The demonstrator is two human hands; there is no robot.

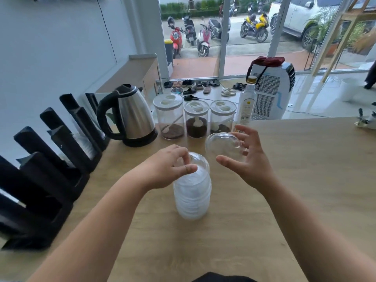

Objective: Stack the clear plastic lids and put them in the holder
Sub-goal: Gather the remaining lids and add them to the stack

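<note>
Head view. Wooden table [284, 180] with one stack of clear dome lids [192, 192] standing upright near the middle, just in front of the person. The number of lids in the stack cannot be counted; the layers blur together.

Left hand [168, 165] sits on top of the stack. Its fingers [188, 168] are curled and pressed together around the uppermost dome, thumb on the near side, fingertips on the far side, touching it.

Right hand [247, 159] is raised just right of the stack, fingers [242, 129] spread wide. One single clear dome lid [222, 146] lies between the thumb and the fingertips, tilted, its rim against the fingertips at the right; whether the thumb touches it cannot be told. This lid is apart from the stack, up and to its right.

Black holder [61, 159] runs along the table's left edge, well apart from both hands: slanted black channels, at least four visible.

Behind the hands: one steel electric kettle [132, 117], three clear canisters [196, 119] with white lids and dark contents, one glass bottle [247, 102] with a gold cap, all standing upright in a row.
</note>
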